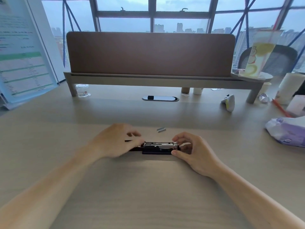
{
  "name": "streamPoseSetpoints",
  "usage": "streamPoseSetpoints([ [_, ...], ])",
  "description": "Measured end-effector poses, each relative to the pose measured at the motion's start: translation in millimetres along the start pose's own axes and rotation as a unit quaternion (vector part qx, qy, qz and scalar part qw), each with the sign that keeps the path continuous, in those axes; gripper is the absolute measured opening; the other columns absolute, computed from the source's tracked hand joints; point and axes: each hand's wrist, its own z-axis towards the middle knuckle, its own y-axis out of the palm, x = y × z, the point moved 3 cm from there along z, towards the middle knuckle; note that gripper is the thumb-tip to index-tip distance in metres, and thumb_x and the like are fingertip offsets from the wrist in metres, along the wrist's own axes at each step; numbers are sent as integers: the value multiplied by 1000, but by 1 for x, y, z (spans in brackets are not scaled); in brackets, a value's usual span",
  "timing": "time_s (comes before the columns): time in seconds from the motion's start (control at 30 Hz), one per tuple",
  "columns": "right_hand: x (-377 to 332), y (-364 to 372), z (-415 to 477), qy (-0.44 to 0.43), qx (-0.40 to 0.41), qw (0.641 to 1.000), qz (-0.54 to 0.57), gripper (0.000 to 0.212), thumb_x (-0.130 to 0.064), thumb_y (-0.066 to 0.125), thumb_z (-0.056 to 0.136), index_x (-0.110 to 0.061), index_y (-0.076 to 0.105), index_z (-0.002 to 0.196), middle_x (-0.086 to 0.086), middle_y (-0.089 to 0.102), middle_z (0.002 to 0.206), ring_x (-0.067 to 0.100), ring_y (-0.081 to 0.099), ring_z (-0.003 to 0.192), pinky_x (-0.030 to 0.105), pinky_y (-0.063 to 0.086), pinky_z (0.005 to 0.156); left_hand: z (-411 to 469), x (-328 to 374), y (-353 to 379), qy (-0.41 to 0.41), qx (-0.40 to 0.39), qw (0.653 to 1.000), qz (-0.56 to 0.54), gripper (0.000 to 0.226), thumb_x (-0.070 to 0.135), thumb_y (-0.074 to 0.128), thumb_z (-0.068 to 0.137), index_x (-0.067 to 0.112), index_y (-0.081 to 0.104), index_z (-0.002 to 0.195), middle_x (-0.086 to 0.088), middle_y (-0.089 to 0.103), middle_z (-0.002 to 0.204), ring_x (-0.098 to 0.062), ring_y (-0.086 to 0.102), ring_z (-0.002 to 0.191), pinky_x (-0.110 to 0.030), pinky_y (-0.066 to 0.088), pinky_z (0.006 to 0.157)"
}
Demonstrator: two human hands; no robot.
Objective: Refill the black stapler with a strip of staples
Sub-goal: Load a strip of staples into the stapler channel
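Observation:
The black stapler (159,148) lies on the desk in front of me, its top folded back to the left so the metal staple channel shows. My left hand (115,141) is blurred and rests on that folded-back black top at the stapler's left end. My right hand (189,150) pinches the stapler's right end between thumb and fingers. A short strip of silver staples (161,129) lies loose on the desk just behind the stapler, touched by neither hand.
A purple wipes pack (287,131) lies at the right. A desk shelf with a brown partition (150,53) spans the back, with a glass jar (82,90), a cable grommet (160,98) and a white mouse (229,102) near it. A red pencil (280,108) lies far right.

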Motion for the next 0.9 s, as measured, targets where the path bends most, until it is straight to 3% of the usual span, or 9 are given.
streamPoseSetpoints([
  [0.07, 0, -1, -1, 0, 2, 1000, 25, 40, -10, 90, 78, -34, 71, 103, -8, 74, 98, -1, 65, 68, 14, 54, 76, 26, 16, -5, -17, 35, 998, -47, 24, 43, 64, 97, 27, 79, 105, 9, 77, 103, -5, 67, 90, -22, 49, 82],
  [0.13, 1, -2, -2, -3, 6, 999, 47, 43, -7, 91, 76, -33, 72, 105, -13, 76, 97, 4, 71, 73, 18, 58, 80, 57, 30, 1, -17, 51, 998, -44, 21, 32, 66, 98, 18, 78, 108, 3, 77, 109, -15, 70, 99, -25, 48, 85],
  [0.23, 4, -4, -2, -10, 23, 999, 40, 40, -11, 92, 75, -29, 74, 106, -7, 77, 104, 12, 74, 91, 27, 62, 87, 93, 38, 30, -21, 4, 1000, 7, 27, 28, 74, 90, 15, 75, 113, -4, 75, 115, -25, 71, 105, -34, 54, 93],
  [0.37, 7, -3, 1, 10, 39, 997, 59, 25, -14, 86, 83, -29, 75, 101, -4, 77, 103, 17, 77, 82, 36, 62, 88, 111, 38, 52, -8, 5, 999, 54, 20, 22, 77, 86, 16, 73, 105, -8, 77, 109, -29, 70, 104, -40, 56, 91],
  [0.47, 7, -6, 5, 14, 51, 995, 87, 6, -25, 74, 91, -25, 77, 96, -2, 79, 99, 16, 75, 92, 34, 60, 84, 108, 42, 49, 15, 28, 999, 41, 17, 9, 73, 86, 15, 74, 101, -5, 80, 101, -22, 71, 92, -40, 57, 89],
  [0.6, 8, -9, 5, 35, 60, 978, 196, 36, -51, 61, 84, -21, 76, 97, 0, 79, 97, 16, 72, 95, 40, 54, 89, 82, 57, 36, 90, 49, 994, -40, 18, 8, 77, 87, 15, 73, 103, 0, 79, 98, -17, 74, 80, -32, 60, 81],
  [0.7, 10, -9, 6, 38, 79, 971, 221, 24, -35, 65, 100, -12, 75, 100, -2, 77, 85, 14, 72, 87, 34, 55, 81, 62, 73, 34, 167, 48, 983, -49, 20, 10, 78, 87, 17, 71, 104, 3, 78, 96, -12, 75, 78, -29, 61, 74],
  [0.9, 6, -11, 4, 37, 83, 961, 260, 16, -13, 63, 102, -8, 77, 95, 4, 77, 73, 11, 69, 65, 19, 57, 65, 49, 93, 34, 239, 68, 969, 5, 18, 15, 76, 89, 18, 68, 106, 5, 77, 97, -8, 71, 78, -37, 60, 75],
])
